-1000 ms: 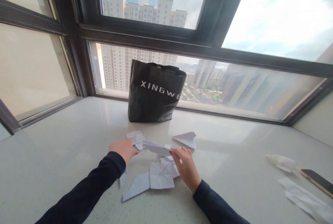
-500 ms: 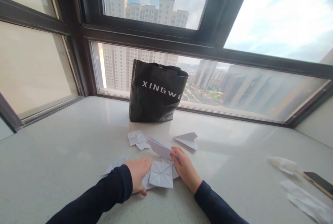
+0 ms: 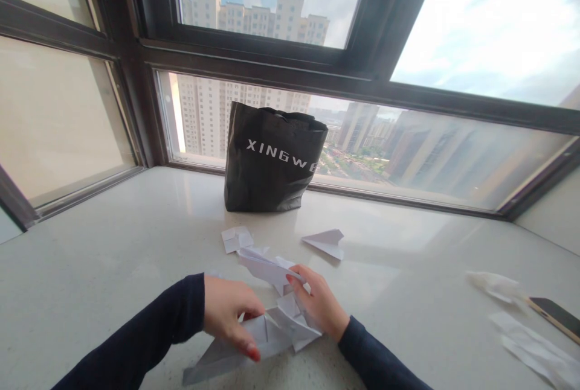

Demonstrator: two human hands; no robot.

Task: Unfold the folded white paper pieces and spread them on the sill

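My right hand (image 3: 319,299) pinches a long, pointed piece of folded white paper (image 3: 260,266) that looks like a paper airplane. My left hand (image 3: 233,311) is closed, thumb on top, over another folded white paper (image 3: 222,357), which is tilted up at its right end. Between the two hands a creased folded paper square (image 3: 292,323) leans at an angle, touching the left hand's piece. Behind them lies a small folded paper piece (image 3: 236,239), partly covered. To its right a paper airplane (image 3: 325,242) rests on the sill.
A black bag (image 3: 274,163) with white lettering stands against the window on the white sill (image 3: 113,269). Over at the right are crumpled white tissues (image 3: 534,345) and a phone (image 3: 555,316). Dark window frames (image 3: 272,70) bound the back.
My left hand has closed on the lower paper and lifted its right end. The creased square has tipped from flat to slanted. The paper in my right hand has shifted slightly left.
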